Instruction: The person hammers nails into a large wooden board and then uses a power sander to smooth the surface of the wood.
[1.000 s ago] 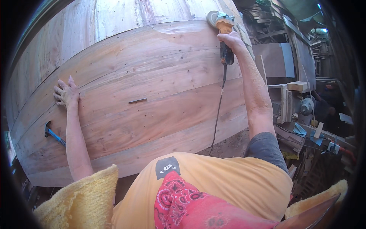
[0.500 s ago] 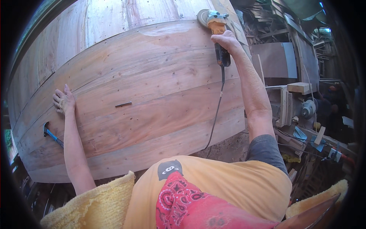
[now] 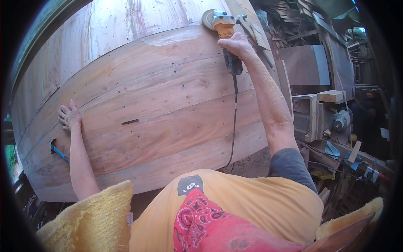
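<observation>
My right hand (image 3: 238,44) is wrapped round the orange body of an angle grinder (image 3: 224,28) at the far side of a broad planked wooden surface (image 3: 168,96). The grinder's round disc lies against the planks near the seam with the paler boards, and its black cord runs down toward my body. At the left, my left hand (image 3: 70,116) rests on the planks with its fingers apart and dust on its back. Just nearer than that hand lies a blue-handled hammer (image 3: 59,152), partly behind my forearm. A short dark bar (image 3: 130,121) lies in the middle of the planks.
Thin wood strips (image 3: 256,35) lie along the surface's right edge. Beyond it stand a bench with a wood block (image 3: 330,96), a grey machine with a round end (image 3: 341,120), and piled scrap wood (image 3: 289,25). A power strip (image 3: 371,174) with cables sits at the right.
My right hand has moved the grinder a little to the left along the planks. My left hand stays at nearly the same spot, and the view has shifted slightly.
</observation>
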{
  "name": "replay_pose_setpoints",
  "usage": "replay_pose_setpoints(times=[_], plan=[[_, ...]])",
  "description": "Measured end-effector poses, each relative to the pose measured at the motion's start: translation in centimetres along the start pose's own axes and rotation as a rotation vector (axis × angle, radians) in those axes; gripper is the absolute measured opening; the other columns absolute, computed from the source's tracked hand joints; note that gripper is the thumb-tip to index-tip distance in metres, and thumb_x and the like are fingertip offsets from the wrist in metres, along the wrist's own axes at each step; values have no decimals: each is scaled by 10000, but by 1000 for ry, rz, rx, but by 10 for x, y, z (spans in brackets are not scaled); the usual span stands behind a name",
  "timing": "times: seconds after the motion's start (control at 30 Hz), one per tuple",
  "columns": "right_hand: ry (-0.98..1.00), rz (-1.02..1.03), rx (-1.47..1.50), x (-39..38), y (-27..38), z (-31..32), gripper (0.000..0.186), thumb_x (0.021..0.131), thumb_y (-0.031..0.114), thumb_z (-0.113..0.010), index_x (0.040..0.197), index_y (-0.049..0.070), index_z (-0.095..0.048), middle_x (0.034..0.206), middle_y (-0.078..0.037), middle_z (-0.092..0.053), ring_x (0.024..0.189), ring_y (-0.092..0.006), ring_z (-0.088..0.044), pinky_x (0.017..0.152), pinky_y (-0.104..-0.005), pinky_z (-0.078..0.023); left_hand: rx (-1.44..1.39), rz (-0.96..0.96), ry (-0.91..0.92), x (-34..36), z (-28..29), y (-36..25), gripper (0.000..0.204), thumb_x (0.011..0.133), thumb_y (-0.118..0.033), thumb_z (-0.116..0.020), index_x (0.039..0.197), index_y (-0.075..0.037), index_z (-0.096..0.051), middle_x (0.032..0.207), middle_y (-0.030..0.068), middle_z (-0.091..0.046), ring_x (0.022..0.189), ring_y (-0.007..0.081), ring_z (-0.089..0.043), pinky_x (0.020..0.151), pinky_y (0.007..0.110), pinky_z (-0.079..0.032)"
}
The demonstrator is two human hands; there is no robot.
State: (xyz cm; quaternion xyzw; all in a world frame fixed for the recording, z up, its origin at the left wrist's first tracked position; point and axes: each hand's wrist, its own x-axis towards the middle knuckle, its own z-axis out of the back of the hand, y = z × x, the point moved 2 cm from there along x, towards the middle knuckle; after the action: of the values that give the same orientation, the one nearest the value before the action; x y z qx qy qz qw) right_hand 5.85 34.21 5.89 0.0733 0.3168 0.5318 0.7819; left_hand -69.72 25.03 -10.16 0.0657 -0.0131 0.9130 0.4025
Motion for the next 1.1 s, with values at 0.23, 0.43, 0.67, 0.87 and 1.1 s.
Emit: replay_pose_setpoints(times=[0.23, 0.43, 0.67, 0.87, 1.1], plan=[[-130, -45, 19, 3, -16, 7, 527, 745, 424, -799, 922, -72, -780, 895, -170, -769, 849, -247, -748, 776, -374, -577, 12, 28, 36, -1, 4, -7, 920, 1034, -801, -314, 1677, -142, -311, 1765, 141, -233, 1635, 361, -163, 1232, 717, -205], [-125, -70, 15, -2, -27, 13, 475, 761, 385, -785, 878, -75, -778, 828, -150, -761, 789, -230, -744, 746, -364, -579, 6, 7, 43, -2, 7, -7, 897, 1047, -780, -322, 1684, -148, -300, 1766, 144, -219, 1635, 364, -164, 1219, 721, -237], [-81, -43, 19, -13, -21, 16, 527, 723, 417, -800, 911, -75, -788, 871, -176, -778, 839, -253, -767, 772, -382, -586, 34, -4, 40, -7, 14, -11, 882, 1053, -766, -334, 1684, -150, -303, 1766, 144, -221, 1630, 375, -178, 1209, 724, -258], [-101, -85, 26, -13, -26, 25, 484, 711, 357, -794, 891, -90, -762, 819, -171, -747, 793, -247, -742, 725, -373, -568, 41, 17, 44, -12, 16, -15, 863, 1060, -750, -338, 1685, -155, -310, 1764, 139, -238, 1628, 379, -189, 1218, 721, -250], [3, 0, -30, -8, 19, -3, 615, 700, 430, -779, 1034, -86, -780, 1031, -262, -778, 1013, -334, -769, 888, -411, -587, 32, 23, 63, -15, 28, -17, 867, 1058, -753, -329, 1690, -159, -304, 1770, 138, -231, 1631, 371, -186, 1225, 720, -239]])
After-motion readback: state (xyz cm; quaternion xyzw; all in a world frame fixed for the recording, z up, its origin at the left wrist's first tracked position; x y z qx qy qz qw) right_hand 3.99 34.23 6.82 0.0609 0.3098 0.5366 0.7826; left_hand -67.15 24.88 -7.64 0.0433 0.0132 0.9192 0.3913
